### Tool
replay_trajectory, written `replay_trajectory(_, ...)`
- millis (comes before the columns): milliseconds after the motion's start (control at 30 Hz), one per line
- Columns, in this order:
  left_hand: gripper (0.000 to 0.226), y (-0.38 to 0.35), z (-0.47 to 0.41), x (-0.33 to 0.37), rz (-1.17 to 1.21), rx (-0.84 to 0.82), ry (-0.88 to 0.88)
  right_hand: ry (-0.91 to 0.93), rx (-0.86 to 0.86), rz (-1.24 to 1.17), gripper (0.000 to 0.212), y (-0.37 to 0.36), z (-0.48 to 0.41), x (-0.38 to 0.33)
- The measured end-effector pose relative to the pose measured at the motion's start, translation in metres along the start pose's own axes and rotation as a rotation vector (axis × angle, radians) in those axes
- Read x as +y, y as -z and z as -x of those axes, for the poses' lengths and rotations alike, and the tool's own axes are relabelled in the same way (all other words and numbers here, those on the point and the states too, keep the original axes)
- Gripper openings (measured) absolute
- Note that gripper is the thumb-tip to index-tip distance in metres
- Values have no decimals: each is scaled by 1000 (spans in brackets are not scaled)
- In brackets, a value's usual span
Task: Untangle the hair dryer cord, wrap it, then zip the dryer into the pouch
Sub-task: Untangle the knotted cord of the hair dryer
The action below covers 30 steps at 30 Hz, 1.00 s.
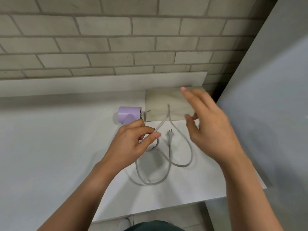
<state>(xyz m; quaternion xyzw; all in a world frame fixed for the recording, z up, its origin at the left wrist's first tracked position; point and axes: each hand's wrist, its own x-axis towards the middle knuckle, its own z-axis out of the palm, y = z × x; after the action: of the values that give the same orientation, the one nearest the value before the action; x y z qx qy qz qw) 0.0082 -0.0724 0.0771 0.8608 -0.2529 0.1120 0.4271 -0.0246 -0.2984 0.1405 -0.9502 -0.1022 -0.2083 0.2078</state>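
The left hand (133,140) pinched the pale grey flexible cord (181,165); the right hand (210,124) hovered empty, fingers spread. Crossed loops between the wrists wanted gentle lifting, not yanking.

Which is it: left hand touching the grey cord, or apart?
Touching. The head view shows the left hand pinching the grey cord between thumb and forefinger, near the purple hair dryer.

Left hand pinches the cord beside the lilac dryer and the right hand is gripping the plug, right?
Not quite. In the head view the right hand is open and holds nothing; the plug lies on the white table between strands of the cord. The left hand does pinch the cord beside the lilac hair dryer.
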Motion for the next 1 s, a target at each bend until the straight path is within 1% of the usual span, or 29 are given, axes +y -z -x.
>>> replay_trajectory(33, 27, 0, 0, 1, -4, -5, -20, 109, -70, -3, 57, -3, 0, -6)
replay_trajectory(67, 29, -1, -2, 2, -9, -12, -42, 191, -128, 17, 47, -8, 0, -8)
replay_trajectory(100, 31, 0, -2, 3, -15, -17, -55, 247, -160, 38, 36, -14, -1, -8)
replay_trajectory(133, 33, 0, -2, 3, -19, -22, -63, 266, -169, 47, 29, -18, -2, -7)
replay_trajectory(233, 34, 1, -2, 2, 0, -19, -48, 261, -184, 18, 28, -20, -6, -1)
replay_trajectory(300, 33, 2, -1, 1, 17, -10, -18, 268, -156, 23, 28, -21, -7, 1)
replay_trajectory(367, 29, 3, -2, 1, 58, 5, 37, 250, -37, -28, 26, -22, -8, 1)
replay_trajectory(433, 24, 5, -2, 2, 86, -3, 73, 195, 171, -130, 19, -18, -12, 2)
replay_trajectory(500, 15, 5, 0, 2, 80, -12, 74, 97, 382, -199, 15, -10, -16, 5)
replay_trajectory(567, 7, 6, 1, 1, 76, -15, 60, -25, 493, -223, 16, -1, -17, 9)
replay_trajectory(600, 10, 5, 2, 1, 75, -8, 54, -73, 505, -232, 17, 1, -18, 12)
replay_trajectory(667, 18, 3, 2, -1, 82, 15, 65, -147, 467, -242, 18, 5, -18, 19)
replay_trajectory(733, 21, 2, 0, -1, 98, 29, 90, -219, 375, -222, 19, 6, -17, 30)
replay_trajectory(833, 21, 0, -4, 0, 118, 35, 109, -336, 129, -30, 21, 3, -12, 43)
replay_trajectory(867, 22, 0, -4, 0, 115, 24, 111, -349, 84, 30, 23, 1, -10, 42)
replay_trajectory(933, 22, -1, -6, 0, 116, -4, 113, -279, 92, 25, 44, -2, -6, 33)
replay_trajectory(1000, 21, -3, -6, 2, 108, -28, 106, -111, 68, -59, 59, 0, -6, 19)
